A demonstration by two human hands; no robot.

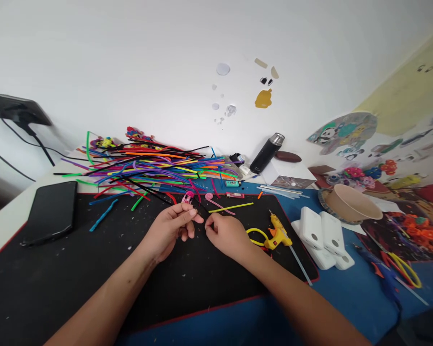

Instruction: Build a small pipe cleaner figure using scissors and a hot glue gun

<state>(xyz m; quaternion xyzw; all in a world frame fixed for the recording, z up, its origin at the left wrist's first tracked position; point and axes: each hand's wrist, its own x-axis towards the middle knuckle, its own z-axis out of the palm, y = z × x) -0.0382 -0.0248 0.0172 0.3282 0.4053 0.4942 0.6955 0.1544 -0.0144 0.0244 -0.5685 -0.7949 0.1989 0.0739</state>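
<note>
single head cam, it's looking forward and down, sitting close above the desk [346, 283], facing the white wall [147, 72] beyond

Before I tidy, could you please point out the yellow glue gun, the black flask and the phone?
Yellow glue gun [280, 234], head view: its body.
Black flask [264, 157], head view: dark side.
Phone [52, 210], head view: upper face.

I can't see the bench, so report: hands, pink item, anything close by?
Left hand at the pink item, hold unclear. Right hand curled, contents unclear. Yellow glue gun right of that hand.
</note>
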